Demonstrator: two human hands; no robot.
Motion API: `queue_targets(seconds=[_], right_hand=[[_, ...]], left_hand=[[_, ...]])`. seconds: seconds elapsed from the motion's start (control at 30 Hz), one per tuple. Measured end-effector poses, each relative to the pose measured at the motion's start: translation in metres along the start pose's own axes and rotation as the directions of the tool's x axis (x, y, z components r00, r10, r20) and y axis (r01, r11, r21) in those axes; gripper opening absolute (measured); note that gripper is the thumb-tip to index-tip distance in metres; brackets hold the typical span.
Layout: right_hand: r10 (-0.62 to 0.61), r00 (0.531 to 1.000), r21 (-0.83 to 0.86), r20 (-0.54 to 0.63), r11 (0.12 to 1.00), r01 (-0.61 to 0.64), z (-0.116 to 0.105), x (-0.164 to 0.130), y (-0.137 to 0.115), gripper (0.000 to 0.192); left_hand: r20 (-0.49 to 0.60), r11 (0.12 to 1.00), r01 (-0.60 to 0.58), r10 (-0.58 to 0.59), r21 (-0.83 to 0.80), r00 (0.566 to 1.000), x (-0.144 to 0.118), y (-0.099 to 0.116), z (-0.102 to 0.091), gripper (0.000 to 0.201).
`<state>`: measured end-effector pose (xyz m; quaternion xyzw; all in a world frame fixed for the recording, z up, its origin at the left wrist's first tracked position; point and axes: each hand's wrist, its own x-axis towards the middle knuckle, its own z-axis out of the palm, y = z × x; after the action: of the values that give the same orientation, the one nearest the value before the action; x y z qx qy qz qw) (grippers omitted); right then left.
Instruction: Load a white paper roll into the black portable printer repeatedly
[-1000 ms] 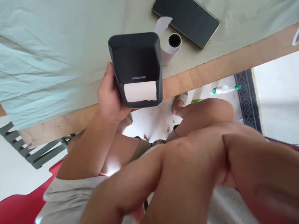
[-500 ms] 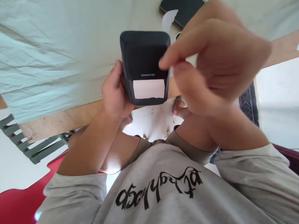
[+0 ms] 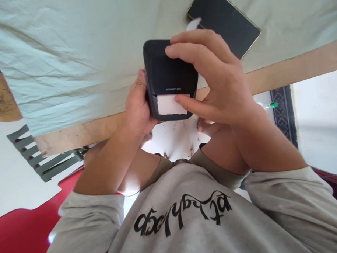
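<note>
Dark grey printer [image 3: 169, 73] held above table edge [image 3: 279, 72], left hand [image 3: 137, 105] clamped round its side. Right hand [image 3: 213, 80] spans top, thumb pressing paper strip [image 3: 167, 105]. Risk: uneven pull tears the strip crooked.

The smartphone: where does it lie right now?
In the head view, the smartphone lies face up on the pale tablecloth at upper right, just beyond the right hand and label printer.
</note>
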<state>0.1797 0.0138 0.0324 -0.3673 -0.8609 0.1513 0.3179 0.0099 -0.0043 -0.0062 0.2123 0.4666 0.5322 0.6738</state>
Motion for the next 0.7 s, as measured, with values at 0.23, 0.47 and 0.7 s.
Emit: queue_targets(seconds=[0.23,0.47,0.7], right_hand=[[-0.033,0.933,-0.228,-0.359,0.972,-0.054,-0.005,0.007,-0.003,0.026],[0.135,0.932,-0.107,-0.335,0.978,-0.180,-0.002,0.015,-0.009,0.018],[0.397,0.905,-0.325,0.155,0.885,-0.332,-0.003,0.024,-0.012,0.006]], left_hand=[[0.249,0.994,-0.066,0.085,-0.083,0.965,0.004,-0.003,-0.008,0.032],[0.244,0.995,-0.074,0.088,-0.067,0.966,0.003,-0.006,-0.013,0.017],[0.268,0.997,-0.071,0.072,-0.012,0.961,0.001,-0.005,-0.013,0.023]])
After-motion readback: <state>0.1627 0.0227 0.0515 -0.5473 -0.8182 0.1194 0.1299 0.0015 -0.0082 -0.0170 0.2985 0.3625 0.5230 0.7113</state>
